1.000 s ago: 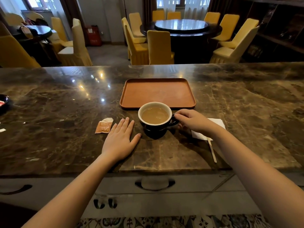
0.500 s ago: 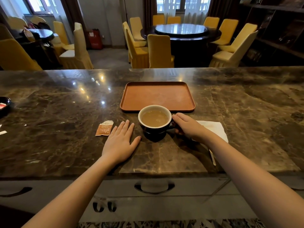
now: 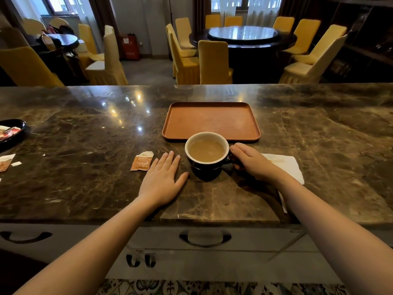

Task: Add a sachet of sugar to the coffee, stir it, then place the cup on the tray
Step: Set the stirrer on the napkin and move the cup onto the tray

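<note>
My left hand (image 3: pixel 162 180) lies flat on the marble counter (image 3: pixel 85 184), palm down, fingers together and stretched out, thumb spread toward the cup; it holds nothing. My right hand (image 3: pixel 253 163) is curled at the handle side of the cup (image 3: pixel 207 156), fingers closed around the handle, which I mostly cover. Under my right wrist lies a white napkin (image 3: pixel 285 165), and a pale stir stick (image 3: pixel 282 201) pokes out from beneath my forearm toward the counter's near edge.

The cup is dark outside, white at the rim, upright, and filled with milky brown coffee. I cannot tell whether its base touches the counter. It sits between my two hands, just in front of the tray's near edge, its rim overlapping that edge in my view.

Left of my left fingertips lies the torn orange sugar sachet (image 3: pixel 142 161), flat on the stone, near but apart from my hand.

Beyond the cup, the brown tray (image 3: pixel 210 122) lies on the counter with nothing in it.

Far left, a black dish (image 3: pixel 12 133) with packets sits at the counter's edge, another torn sachet (image 3: pixel 5 162) nearer me.
</note>
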`<state>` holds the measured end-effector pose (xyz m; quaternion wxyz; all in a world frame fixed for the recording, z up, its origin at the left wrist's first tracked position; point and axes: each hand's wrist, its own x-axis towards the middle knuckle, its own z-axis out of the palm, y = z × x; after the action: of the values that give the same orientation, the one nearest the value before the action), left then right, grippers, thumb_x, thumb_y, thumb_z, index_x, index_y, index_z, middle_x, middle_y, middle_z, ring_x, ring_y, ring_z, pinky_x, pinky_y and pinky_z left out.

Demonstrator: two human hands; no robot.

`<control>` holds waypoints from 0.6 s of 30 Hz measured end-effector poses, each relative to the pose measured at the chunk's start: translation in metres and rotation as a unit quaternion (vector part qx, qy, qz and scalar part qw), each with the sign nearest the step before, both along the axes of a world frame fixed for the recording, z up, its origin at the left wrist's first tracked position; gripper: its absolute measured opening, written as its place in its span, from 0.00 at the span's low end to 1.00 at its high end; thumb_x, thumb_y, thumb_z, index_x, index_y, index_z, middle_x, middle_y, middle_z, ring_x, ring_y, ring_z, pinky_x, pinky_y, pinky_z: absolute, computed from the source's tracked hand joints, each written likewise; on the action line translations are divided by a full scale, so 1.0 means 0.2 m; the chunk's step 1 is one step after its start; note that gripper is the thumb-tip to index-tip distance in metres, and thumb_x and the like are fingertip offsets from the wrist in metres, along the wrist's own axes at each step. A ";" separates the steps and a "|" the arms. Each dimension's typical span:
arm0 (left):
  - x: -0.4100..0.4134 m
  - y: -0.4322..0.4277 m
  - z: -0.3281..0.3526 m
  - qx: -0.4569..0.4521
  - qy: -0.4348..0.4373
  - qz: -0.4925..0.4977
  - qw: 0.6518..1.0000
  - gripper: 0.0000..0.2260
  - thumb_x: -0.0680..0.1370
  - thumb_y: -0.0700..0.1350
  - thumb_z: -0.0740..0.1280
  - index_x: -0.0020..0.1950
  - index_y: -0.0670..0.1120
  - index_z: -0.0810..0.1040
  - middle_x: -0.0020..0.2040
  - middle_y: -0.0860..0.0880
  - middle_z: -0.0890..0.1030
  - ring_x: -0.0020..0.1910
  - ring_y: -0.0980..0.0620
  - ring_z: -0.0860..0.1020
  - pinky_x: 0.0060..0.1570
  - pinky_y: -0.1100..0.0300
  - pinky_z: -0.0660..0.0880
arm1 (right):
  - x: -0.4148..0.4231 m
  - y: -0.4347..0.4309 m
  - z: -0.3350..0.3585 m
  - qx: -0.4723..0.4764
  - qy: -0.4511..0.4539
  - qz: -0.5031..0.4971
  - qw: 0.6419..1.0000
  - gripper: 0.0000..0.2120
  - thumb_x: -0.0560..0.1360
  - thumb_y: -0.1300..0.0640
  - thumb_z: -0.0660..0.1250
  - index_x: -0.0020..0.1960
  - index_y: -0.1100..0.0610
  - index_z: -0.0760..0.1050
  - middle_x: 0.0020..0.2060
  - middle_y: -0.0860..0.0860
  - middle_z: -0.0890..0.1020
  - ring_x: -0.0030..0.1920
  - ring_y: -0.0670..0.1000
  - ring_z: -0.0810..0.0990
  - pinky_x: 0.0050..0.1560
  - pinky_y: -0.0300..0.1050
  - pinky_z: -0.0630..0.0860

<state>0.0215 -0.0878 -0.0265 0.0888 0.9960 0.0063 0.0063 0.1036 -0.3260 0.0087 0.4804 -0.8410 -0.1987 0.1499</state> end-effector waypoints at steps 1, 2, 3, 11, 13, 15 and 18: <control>0.00 0.00 0.00 -0.001 0.000 0.000 1.000 0.29 0.78 0.61 0.47 0.75 0.50 0.47 0.77 0.49 0.47 0.76 0.53 0.45 0.72 0.55 0.42 | 0.01 0.00 0.00 0.005 0.005 0.005 1.000 0.15 0.79 0.49 0.52 0.40 0.57 0.68 0.31 0.51 0.72 0.31 0.47 0.71 0.34 0.41 0.68; 0.00 0.00 0.00 -0.002 0.000 0.001 1.000 0.29 0.78 0.61 0.47 0.75 0.50 0.47 0.77 0.49 0.47 0.76 0.53 0.45 0.72 0.55 0.41 | 0.01 0.00 0.00 0.019 0.015 0.010 1.000 0.15 0.79 0.49 0.52 0.40 0.57 0.68 0.31 0.51 0.72 0.31 0.48 0.70 0.34 0.42 0.68; 0.00 0.00 0.00 -0.003 0.000 0.002 1.000 0.29 0.78 0.61 0.47 0.75 0.50 0.47 0.78 0.49 0.47 0.76 0.53 0.45 0.72 0.56 0.41 | 0.02 0.00 0.01 0.042 0.024 0.014 0.999 0.14 0.79 0.50 0.52 0.40 0.57 0.68 0.32 0.52 0.71 0.31 0.48 0.70 0.34 0.42 0.68; 0.00 0.00 0.00 -0.014 -0.015 0.000 1.000 0.29 0.78 0.62 0.48 0.75 0.51 0.48 0.77 0.50 0.48 0.76 0.54 0.45 0.71 0.58 0.40 | 0.17 0.02 0.15 0.135 0.015 0.008 0.991 0.12 0.79 0.53 0.52 0.41 0.58 0.66 0.32 0.50 0.67 0.30 0.46 0.66 0.30 0.35 0.66; -0.01 0.00 -0.01 -0.016 -0.024 0.000 1.000 0.28 0.78 0.61 0.48 0.75 0.51 0.48 0.77 0.50 0.48 0.76 0.54 0.45 0.70 0.59 0.39 | 0.23 0.03 0.17 0.143 0.007 0.001 0.990 0.11 0.79 0.53 0.52 0.45 0.59 0.67 0.32 0.51 0.67 0.30 0.46 0.66 0.31 0.36 0.66; -0.01 0.00 -0.01 -0.020 -0.031 0.000 0.999 0.28 0.78 0.61 0.49 0.75 0.51 0.49 0.77 0.50 0.49 0.76 0.54 0.45 0.71 0.58 0.40 | 0.31 0.03 0.18 0.153 0.006 -0.004 0.988 0.13 0.79 0.52 0.53 0.48 0.62 0.69 0.32 0.51 0.67 0.29 0.46 0.65 0.29 0.36 0.65; -0.01 0.00 -0.01 -0.024 -0.031 -0.001 0.999 0.29 0.78 0.62 0.48 0.75 0.51 0.49 0.77 0.51 0.49 0.76 0.55 0.45 0.71 0.59 0.40 | 0.41 0.04 0.18 0.148 -0.002 -0.022 0.989 0.14 0.79 0.52 0.54 0.46 0.62 0.70 0.32 0.51 0.67 0.29 0.47 0.66 0.30 0.37 0.65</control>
<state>0.0195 -0.0873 -0.0286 0.1128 0.9929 0.0029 0.0367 0.1855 -0.3177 0.0455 0.6023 -0.7651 -0.2015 0.1062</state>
